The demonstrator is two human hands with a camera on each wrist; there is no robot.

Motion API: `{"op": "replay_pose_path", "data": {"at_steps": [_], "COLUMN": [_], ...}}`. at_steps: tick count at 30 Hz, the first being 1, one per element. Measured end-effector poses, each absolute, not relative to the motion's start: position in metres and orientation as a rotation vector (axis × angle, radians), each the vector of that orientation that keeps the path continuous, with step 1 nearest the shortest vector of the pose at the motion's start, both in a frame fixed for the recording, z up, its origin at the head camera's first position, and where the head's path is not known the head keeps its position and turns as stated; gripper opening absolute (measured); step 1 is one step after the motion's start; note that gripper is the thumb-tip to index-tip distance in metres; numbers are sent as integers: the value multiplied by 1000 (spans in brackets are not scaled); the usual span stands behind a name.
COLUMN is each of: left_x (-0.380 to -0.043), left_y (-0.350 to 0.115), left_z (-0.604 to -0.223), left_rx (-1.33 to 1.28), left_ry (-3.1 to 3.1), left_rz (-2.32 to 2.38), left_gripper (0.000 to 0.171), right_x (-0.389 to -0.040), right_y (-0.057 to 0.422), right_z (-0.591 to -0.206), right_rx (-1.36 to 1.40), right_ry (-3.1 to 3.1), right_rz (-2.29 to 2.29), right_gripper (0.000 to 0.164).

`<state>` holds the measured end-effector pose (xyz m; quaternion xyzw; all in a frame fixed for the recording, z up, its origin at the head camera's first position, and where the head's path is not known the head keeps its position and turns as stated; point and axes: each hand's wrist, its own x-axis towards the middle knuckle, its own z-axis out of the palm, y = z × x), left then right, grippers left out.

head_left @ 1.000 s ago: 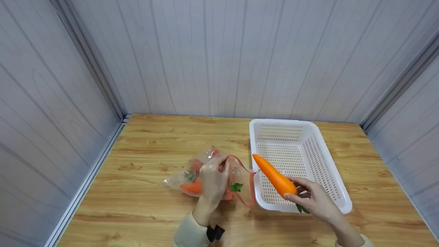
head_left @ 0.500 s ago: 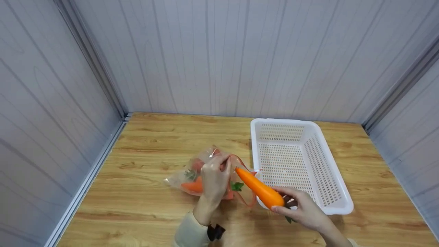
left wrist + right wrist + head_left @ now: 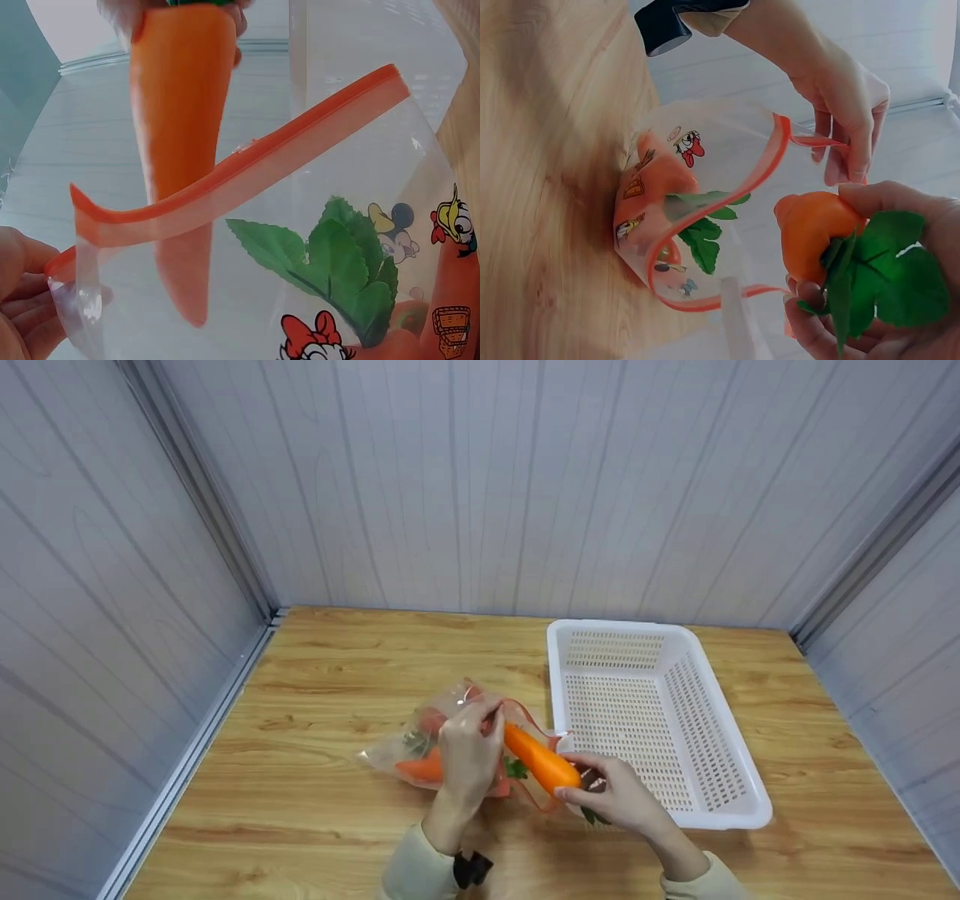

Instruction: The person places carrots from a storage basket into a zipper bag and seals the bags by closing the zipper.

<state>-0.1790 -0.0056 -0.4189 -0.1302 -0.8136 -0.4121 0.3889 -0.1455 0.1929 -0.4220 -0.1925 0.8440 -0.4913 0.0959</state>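
My left hand point(image 3: 470, 742) pinches the orange rim of a clear zip bag point(image 3: 300, 157) printed with cartoon figures, holding its mouth open. Inside the bag lie a carrot point(image 3: 420, 767) with green leaves point(image 3: 330, 262) and some red produce point(image 3: 431, 721). My right hand point(image 3: 616, 795) grips another carrot point(image 3: 541, 757) at its thick, leafy end. That carrot's tip points left and down into the bag's mouth; in the left wrist view its lower part shows through the clear plastic. In the right wrist view its green leaves point(image 3: 904, 270) spread over my right palm.
A white perforated basket point(image 3: 724, 720) stands on the wooden table point(image 3: 300, 840) to the right, close to the bag's mouth. Pale panel walls point(image 3: 480, 487) rise behind and at both sides. A black band point(image 3: 471, 870) sits at the left wrist.
My right hand has moved left from over the basket, bringing the carrot's tip into the bag's mouth. My left hand and the bag have stayed in place.
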Motion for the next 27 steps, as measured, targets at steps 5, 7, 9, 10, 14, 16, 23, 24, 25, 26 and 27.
{"op": "replay_pose_path", "data": {"at_steps": [5,7,9,10,14,16,23,24,25,26,27], "left_x": [-178,-179,-179,-179,-179,-180,-181,-181,-181,-181,-180], "left_y": [-5,-5,-5,-5,-5,-4,-4,-4,-4,-4,-3], "left_z": [-418,-418,-417,-417,-416,-416,-416,-416,-416,-416,-416], "left_rx": [-327,-328,-329,-327,-322,-321,-320,-319,-318,-316,-314], "left_ry": [-2081,-2085,-2088,-2090,-2090,-2078,-2052,-2058,-2064,-2069,-2071], "left_rz": [-1048,-1046,-1047,-1043,-1024,-1007,-977,-975,-973,-972,-970], "left_gripper": [13,13,13,13,12,11,10,10,10,10,10], "right_x": [-157,-161,-165,-166,-169,-170,-174,-174,-175,-176,-177], "right_y": [179,174,168,166,156,151,137,135,134,132,131], "right_z": [-428,-430,-431,-432,-433,-434,-435,-435,-436,-436,-437], "right_rx": [-527,-512,-496,-489,-474,-479,-470,-461,-460,-464,-478], "right_ry": [2560,2586,2608,2617,2653,2679,2758,2760,2769,2781,2789], "right_rz": [-1449,-1448,-1449,-1449,-1448,-1443,-1408,-1413,-1415,-1413,-1417], "right_gripper": [48,48,48,47,43,42,42,41,40,39,39]}}
